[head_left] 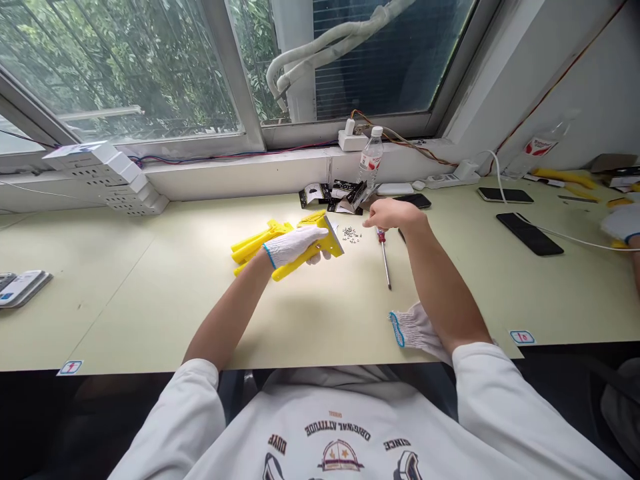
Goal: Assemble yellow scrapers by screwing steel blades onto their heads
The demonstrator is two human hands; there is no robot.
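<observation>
My left hand, in a white knit glove with a blue cuff, is closed around a yellow scraper with a metal blade along its wide head. Other yellow scrapers lie beside and beneath that wrist. Bare, my right hand is bent down with its fingers curled, between small black packets and a pile of small screws. Whatever its fingertips hold, if anything, is hidden. Just below it lies a screwdriver, its red handle partly covered by the hand.
A loose white glove lies under my right forearm. Behind the packets stands a plastic bottle. Phones and a white cable lie to the right, near another person's gloved hand. White boxes are stacked at the back left.
</observation>
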